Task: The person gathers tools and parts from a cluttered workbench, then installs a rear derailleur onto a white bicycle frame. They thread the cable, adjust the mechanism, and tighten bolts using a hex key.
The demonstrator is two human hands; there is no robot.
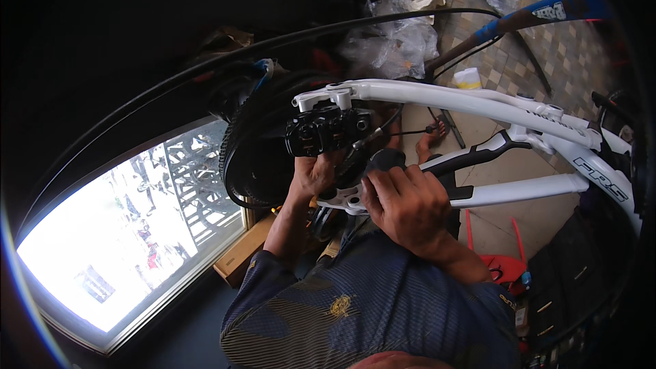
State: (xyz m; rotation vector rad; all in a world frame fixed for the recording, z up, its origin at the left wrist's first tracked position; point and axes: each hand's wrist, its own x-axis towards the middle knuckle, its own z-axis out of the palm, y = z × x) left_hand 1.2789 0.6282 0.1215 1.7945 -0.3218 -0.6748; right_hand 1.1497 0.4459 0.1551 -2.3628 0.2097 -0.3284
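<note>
A white bicycle frame [437,99] lies across in front of me, its tubes running off to the right. My left hand [316,174] reaches up under a black brake caliper [324,130] at the frame's left end; its fingers are partly hidden behind the caliper. A black cable [410,132] runs out from beside the caliper. Just right of it, my right hand [410,208] is closed in a fist beside the lower white tube. A black rounded object [386,159] sticks out above that fist; its kind cannot be made out.
A black tyre [229,164] stands left of the frame, near a bright window [130,232]. Clear plastic wrapping [400,41] lies on the tiled floor beyond. A blue and brown tube [512,22] crosses the upper right. A red object [502,268] sits at lower right.
</note>
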